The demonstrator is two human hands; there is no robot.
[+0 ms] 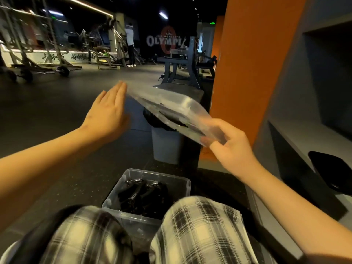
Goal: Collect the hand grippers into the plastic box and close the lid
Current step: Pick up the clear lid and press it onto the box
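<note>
A clear plastic box (182,182) stands on the floor between my knees, with several black hand grippers (142,193) with metal springs lying inside. It has no lid on. The clear lid (167,103) is up in the air, tilted, well above and beyond the box. My right hand (231,147) pinches its near corner. My left hand (107,111) is raised flat with straight fingers, its fingertips at the lid's far left edge.
A grey bin (167,145) with a black liner stands just beyond the box, under the lid. An orange pillar (247,73) and a grey counter (304,149) are on the right. Gym machines and a person stand far back across the dark floor.
</note>
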